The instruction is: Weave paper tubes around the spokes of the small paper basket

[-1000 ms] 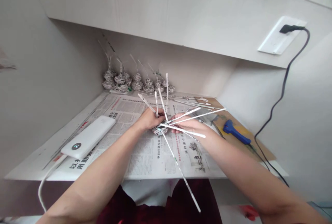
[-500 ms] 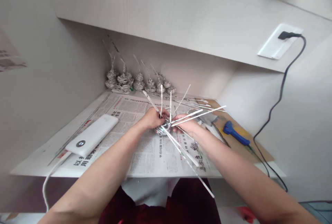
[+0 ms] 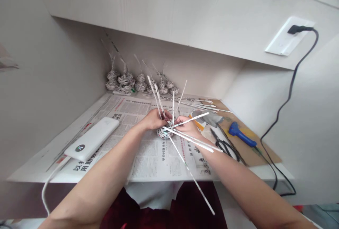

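Between my hands is a small round weave of rolled newspaper (image 3: 163,132), its several long paper sticks (image 3: 173,109) fanning out up, right and toward me. My left hand (image 3: 156,118) grips its left side, thumb on top and fingers curled behind. On the right, my right hand (image 3: 186,124) is closed at the weave's edge by the bases of the sticks; its fingertips are partly hidden behind them. One long stick (image 3: 194,179) reaches past the table's front edge.
Several finished gourd-shaped paper weaves (image 3: 124,80) stand along the back wall. A white power bank (image 3: 92,139) with a cable lies at left. To the right are black scissors (image 3: 225,146), a blue glue gun (image 3: 242,134) on cardboard (image 3: 261,154), and loose paper sticks (image 3: 196,103). Newspaper (image 3: 148,158) covers the table.
Sticks on the right have swung downward toward me, and those at upper left now stand closer together. The scissors have come into view beside my right forearm. The view shifted slightly.
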Motion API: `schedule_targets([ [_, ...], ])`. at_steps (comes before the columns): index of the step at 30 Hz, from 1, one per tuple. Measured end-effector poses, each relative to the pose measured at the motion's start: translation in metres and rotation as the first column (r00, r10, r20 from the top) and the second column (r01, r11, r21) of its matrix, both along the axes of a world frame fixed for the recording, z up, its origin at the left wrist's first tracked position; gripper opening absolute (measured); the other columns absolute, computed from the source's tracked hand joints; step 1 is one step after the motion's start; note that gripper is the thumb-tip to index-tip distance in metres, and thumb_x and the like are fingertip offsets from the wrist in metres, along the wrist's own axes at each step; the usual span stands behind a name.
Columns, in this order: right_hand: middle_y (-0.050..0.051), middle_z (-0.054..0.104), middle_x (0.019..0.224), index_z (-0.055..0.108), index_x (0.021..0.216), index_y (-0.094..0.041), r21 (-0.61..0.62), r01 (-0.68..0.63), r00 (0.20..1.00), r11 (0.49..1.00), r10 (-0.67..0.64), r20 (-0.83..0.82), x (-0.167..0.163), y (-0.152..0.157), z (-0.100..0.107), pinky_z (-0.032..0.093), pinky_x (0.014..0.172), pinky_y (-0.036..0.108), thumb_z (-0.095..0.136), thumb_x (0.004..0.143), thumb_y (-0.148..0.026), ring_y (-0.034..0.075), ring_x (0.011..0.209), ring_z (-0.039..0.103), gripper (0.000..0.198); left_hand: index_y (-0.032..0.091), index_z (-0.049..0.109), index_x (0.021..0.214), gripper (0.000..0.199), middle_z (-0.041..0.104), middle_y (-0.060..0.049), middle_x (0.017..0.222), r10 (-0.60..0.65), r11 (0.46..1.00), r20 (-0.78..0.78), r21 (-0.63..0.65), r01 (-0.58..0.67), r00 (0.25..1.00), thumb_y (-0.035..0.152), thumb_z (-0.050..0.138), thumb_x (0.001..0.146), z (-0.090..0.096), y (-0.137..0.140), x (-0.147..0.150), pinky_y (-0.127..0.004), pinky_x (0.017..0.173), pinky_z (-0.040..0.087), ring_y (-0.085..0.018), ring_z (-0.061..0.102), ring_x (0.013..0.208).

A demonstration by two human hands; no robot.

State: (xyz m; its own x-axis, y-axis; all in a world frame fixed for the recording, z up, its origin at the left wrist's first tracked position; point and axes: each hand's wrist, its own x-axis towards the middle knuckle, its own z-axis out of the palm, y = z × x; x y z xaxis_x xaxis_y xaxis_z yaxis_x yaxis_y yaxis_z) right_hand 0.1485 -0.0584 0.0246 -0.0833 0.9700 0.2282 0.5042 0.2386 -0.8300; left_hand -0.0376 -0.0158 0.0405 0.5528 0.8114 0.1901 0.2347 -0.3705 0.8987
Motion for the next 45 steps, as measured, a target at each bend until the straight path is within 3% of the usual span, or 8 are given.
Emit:
schedule_targets([
  [5, -0.003, 0.059, 0.062, 0.061, 0.066, -0.017, -0.022, 0.015, 0.999, 1.0, -0.016, -0.05, 0.001, -0.002, -0.003, 0.039, 0.055, 0.023, 0.065, 0.06, -0.022, 0.013, 0.059, 0.054, 0.008, 0.012, 0.065, 0.092, 0.034, 0.068, -0.003, 0.074, 0.008, 0.999, 0.02, -0.049, -0.007, 1.0, 0.02, 0.069, 0.059, -0.003, 0.0, 0.001, -0.027, 0.067, 0.05, -0.016, 0.063, 0.068],
  [10, 0.0, 0.064, 0.067, 0.064, 0.072, -0.016, -0.096, -0.011, 0.982, 0.995, -0.007, -0.189, -0.001, -0.002, -0.002, 0.043, 0.057, 0.025, 0.069, 0.059, -0.025, 0.015, 0.061, 0.058, 0.016, 0.013, 0.062, 0.089, 0.03, 0.062, 0.001, 0.066, 0.087, 0.996, 0.023, 0.016, -0.087, 0.996, 0.019, 0.068, 0.06, -0.001, -0.002, 0.004, -0.024, 0.061, 0.048, -0.013, 0.06, 0.062],
  [13, 0.003, 0.067, 0.072, 0.066, 0.076, -0.016, -0.148, 0.051, 0.985, 0.988, -0.074, -0.153, -0.006, -0.002, 0.006, 0.045, 0.058, 0.026, 0.069, 0.06, -0.024, 0.016, 0.065, 0.06, 0.018, 0.014, 0.059, 0.09, 0.033, 0.062, 0.001, 0.066, 0.107, 0.994, 0.017, 0.033, -0.108, 0.994, 0.019, 0.069, 0.059, 0.0, -0.003, 0.005, -0.023, 0.059, 0.047, -0.014, 0.06, 0.061],
  [20, 0.0, 0.064, 0.067, 0.063, 0.072, -0.017, 0.038, 0.017, 0.992, 0.999, -0.013, -0.122, -0.014, -0.001, 0.015, 0.044, 0.058, 0.024, 0.064, 0.066, -0.024, 0.013, 0.062, 0.058, 0.009, 0.015, 0.063, 0.091, 0.029, 0.069, -0.002, 0.077, 0.103, 0.978, -0.102, 0.192, -0.081, 0.989, 0.017, 0.065, 0.062, -0.001, 0.0, 0.003, -0.025, 0.066, 0.048, -0.017, 0.064, 0.07],
  [28, 0.002, 0.064, 0.069, 0.066, 0.076, -0.017, 0.177, -0.051, 0.991, 0.983, 0.072, -0.113, -0.017, -0.011, 0.014, 0.043, 0.058, 0.025, 0.064, 0.073, -0.03, 0.014, 0.062, 0.057, 0.014, 0.013, 0.071, 0.08, 0.018, 0.071, -0.003, 0.073, 0.098, 0.978, -0.201, 0.201, -0.057, 0.975, 0.019, 0.064, 0.064, 0.0, 0.0, 0.001, -0.024, 0.062, 0.046, -0.017, 0.062, 0.067],
  [32, 0.003, 0.066, 0.078, 0.066, 0.084, -0.018, 0.17, -0.091, 0.989, 0.981, 0.108, -0.097, -0.013, -0.013, 0.016, 0.045, 0.064, 0.026, 0.058, 0.08, -0.031, 0.015, 0.071, 0.06, 0.016, 0.013, 0.072, 0.081, 0.018, 0.071, -0.003, 0.074, 0.047, 0.986, -0.194, 0.164, -0.015, 0.98, 0.02, 0.063, 0.067, -0.001, 0.0, 0.001, -0.023, 0.062, 0.046, -0.017, 0.063, 0.068],
  [38, 0.002, 0.067, 0.087, 0.063, 0.104, -0.021, 0.008, -0.181, 0.968, 0.983, 0.18, -0.177, -0.004, -0.023, 0.017, 0.047, 0.067, 0.026, 0.058, 0.081, -0.03, 0.015, 0.075, 0.062, 0.025, 0.012, 0.072, 0.078, 0.017, 0.069, -0.002, 0.069, 0.061, 0.991, -0.137, 0.129, -0.043, 0.989, 0.022, 0.064, 0.066, -0.002, -0.001, 0.002, -0.023, 0.06, 0.046, -0.016, 0.061, 0.064],
  [45, 0.0, 0.065, 0.077, 0.064, 0.084, -0.02, 0.042, -0.108, 0.994, 0.993, 0.107, 0.025, -0.01, -0.041, 0.022, 0.045, 0.067, 0.026, 0.065, 0.075, -0.031, 0.015, 0.071, 0.06, 0.014, 0.013, 0.07, 0.081, 0.017, 0.071, -0.003, 0.077, -0.016, 0.987, -0.094, 0.157, 0.03, 0.995, 0.021, 0.063, 0.067, -0.002, 0.001, -0.002, -0.023, 0.068, 0.049, -0.015, 0.064, 0.071],
])
